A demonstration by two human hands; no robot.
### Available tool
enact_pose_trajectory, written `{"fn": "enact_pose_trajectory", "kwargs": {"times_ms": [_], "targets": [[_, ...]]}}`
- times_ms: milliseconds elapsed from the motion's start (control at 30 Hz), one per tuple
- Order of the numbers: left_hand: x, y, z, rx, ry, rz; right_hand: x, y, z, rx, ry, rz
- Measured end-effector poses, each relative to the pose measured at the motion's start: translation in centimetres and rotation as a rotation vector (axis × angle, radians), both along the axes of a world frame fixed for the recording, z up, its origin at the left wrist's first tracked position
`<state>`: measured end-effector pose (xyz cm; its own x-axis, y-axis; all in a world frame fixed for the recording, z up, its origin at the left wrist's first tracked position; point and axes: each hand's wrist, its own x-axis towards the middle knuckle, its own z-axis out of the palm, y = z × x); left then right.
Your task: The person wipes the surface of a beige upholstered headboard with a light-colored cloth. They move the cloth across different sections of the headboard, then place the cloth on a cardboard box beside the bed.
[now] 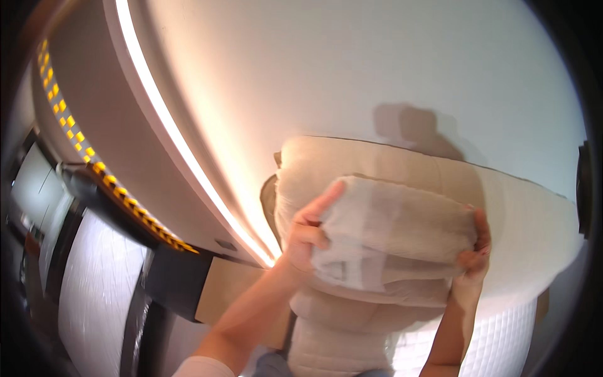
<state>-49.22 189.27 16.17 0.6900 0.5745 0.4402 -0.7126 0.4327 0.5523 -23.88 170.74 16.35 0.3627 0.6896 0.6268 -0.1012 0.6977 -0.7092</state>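
A pale beige folded cloth (402,220) is stretched between my two hands, its layers sagging a little at the lower edge. My left hand (311,229) grips its left end, thumb and fingers curled over the edge. At the right end, my right hand (476,248) has its fingers wrapped round the side. Behind the cloth lies a long padded cream cushion (527,217) with a dark seam along its top. Whether the cloth touches that cushion, I cannot tell.
A white wall (389,63) rises behind the cushion. White quilted bedding (502,339) spreads below. To the left are a glowing light strip (169,135), a cardboard-coloured box (220,292), a dark box (179,279), a plastic-wrapped white item (97,283) and yellow checkered tape (66,119).
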Motion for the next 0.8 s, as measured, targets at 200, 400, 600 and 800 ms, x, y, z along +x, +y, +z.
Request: {"fn": "enact_pose_trajectory", "kwargs": {"times_ms": [200, 400, 600, 800], "targets": [[0.8, -0.1, 0.6, 0.030, 0.343, -0.249, 0.6, -1.7, 1.5, -0.097, 0.310, -0.168], [-2.2, 1.5, 2.4, -0.088, 0.279, -0.357, -3.3, -0.9, 4.0, -0.208, 0.300, -0.173], [-11.3, 1.7, 2.8, 0.046, 0.130, -0.296, -12.6, -3.2, 4.4, -0.251, 0.218, -0.106], [-13.7, 7.9, 3.6, 0.150, 0.470, 0.029, -17.4, 3.3, 3.6, -0.331, 0.201, -0.117]]}}
